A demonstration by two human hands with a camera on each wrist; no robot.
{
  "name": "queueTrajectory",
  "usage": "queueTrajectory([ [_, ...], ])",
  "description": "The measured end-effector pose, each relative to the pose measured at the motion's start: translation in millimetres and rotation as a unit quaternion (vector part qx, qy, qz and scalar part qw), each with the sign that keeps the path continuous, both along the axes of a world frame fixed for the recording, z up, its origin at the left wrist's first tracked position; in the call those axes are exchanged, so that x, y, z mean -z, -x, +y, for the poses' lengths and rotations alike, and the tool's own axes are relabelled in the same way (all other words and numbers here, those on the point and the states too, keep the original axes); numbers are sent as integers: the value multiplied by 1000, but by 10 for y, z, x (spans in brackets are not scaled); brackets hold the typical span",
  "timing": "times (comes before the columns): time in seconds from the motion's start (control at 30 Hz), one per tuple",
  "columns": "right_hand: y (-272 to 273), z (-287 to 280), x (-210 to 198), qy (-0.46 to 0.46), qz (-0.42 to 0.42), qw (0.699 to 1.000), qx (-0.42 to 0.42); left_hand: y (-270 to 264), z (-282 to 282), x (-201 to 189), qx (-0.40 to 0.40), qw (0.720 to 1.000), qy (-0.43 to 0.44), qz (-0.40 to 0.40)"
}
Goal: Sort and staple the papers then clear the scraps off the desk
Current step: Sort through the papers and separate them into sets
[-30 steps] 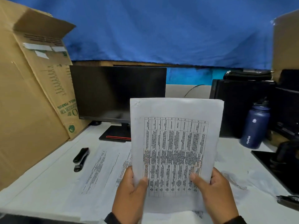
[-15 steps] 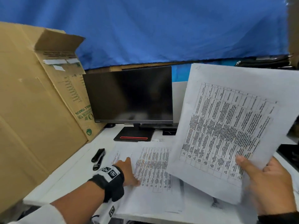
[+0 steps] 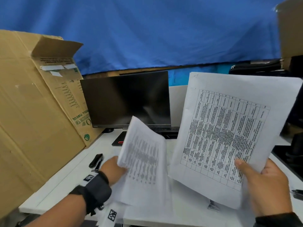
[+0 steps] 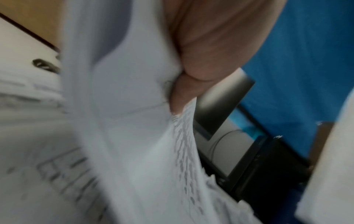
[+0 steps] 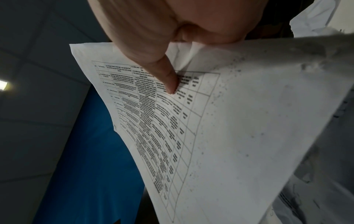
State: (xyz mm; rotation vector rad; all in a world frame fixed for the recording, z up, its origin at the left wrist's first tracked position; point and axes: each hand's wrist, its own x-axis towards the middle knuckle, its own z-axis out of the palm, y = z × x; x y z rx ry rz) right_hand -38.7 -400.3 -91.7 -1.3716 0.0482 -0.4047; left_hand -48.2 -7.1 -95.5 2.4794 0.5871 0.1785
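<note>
Backdrop: blue cloth hung across the back, above a white desk.
Desk left: big flattened cardboard box leaning at the desk's left edge, flap open at top.
Desk back: dark monitor, screen off, on a black stand w/ a red stripe.
Stapler: black stapler lying on the desk between box and left wrist, untouched, just beside the wrist.
Right hand: right hand grips a printed table sheet by its lower right corner, thumb on the printed face, other fingers behind; sheet held up off the desk, tilted, in front of the monitor's right side.
Left hand: left hand holds a second sheet at its left edge, pinched per wrist view; sheet lifted and curling, blurred, text unreadable. Black wrist strap on the forearm.
Gap: the 2 sheets are apart, side by side, second one lower.
Under hands: more loose papers spread flat on the desk near the front edge.
Far right: dark objects at the desk's right side, too cut off to ID.
</note>
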Motion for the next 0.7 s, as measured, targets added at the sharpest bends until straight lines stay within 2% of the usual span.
queueTrajectory([
  [0.07, -42, -6, 34, 1, 10, 1000, 5, 237, 21, -179, -2, 992, 51, -119],
  [0.13, -75, -1, 82, 1, 22, 1000, 9, 471, 33, -341, 2, 972, 109, -210],
  [0.23, -41, 85, 120, -12, 40, 999, -9, 759, -13, -486, 21, 930, 230, -287],
  [0.33, 13, 256, 177, -7, 55, 997, -54, 868, -218, -424, 71, 866, 404, -287],
  [0.43, 68, 445, 227, 42, 69, 990, -117, 811, -574, -215, 90, 817, 536, -193],
  [0.5, 131, 555, 211, 101, 72, 977, -173, 711, -778, 3, 90, 823, 546, -128],
  [0.57, 217, 622, 178, 117, 78, 971, -194, 626, -910, 156, 83, 850, 511, -97],
  [0.7, 309, 600, 97, 94, 84, 972, -199, 452, -960, 230, 62, 882, 439, -159],
])
